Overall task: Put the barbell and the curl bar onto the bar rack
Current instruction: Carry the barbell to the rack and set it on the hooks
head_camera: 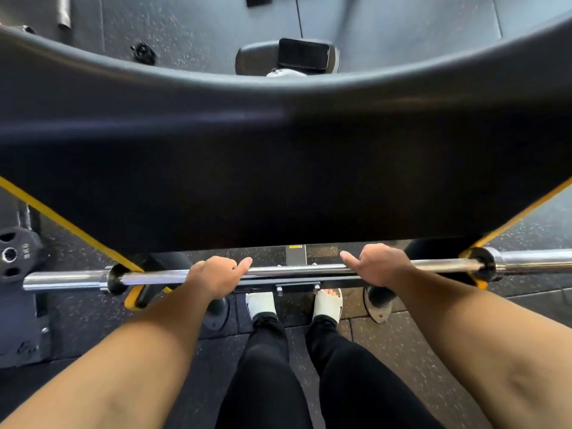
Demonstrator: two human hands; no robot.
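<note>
A chrome barbell (pixel 297 270) is held level across the lower middle of the view, grasped overhand by both hands. The left hand (pixel 213 278) is closed around the shaft left of centre, its thumb laid along the bar toward the middle; the right hand (pixel 379 264) is closed around the shaft right of centre, its thumb likewise pointed inward. The bar is seen at the hooks of the bar rack (pixel 478 267), whose yellow-edged arms slant down from both sides; whether the shaft is seated in the hooks or just above them cannot be told. The thicker sleeves of the bar are seen outside the hooks on either side. A large black padded rest (pixel 284 168) fills the middle of the view above the bar. A phone (pixel 303 54) is seen lying on a small black seat (pixel 250 58) beyond the pad. A black weight plate (pixel 14 253) is seen at the left edge. Feet in white sandals (pixel 261 303) are planted on the speckled rubber floor (pixel 402 345) beneath the bar.
</note>
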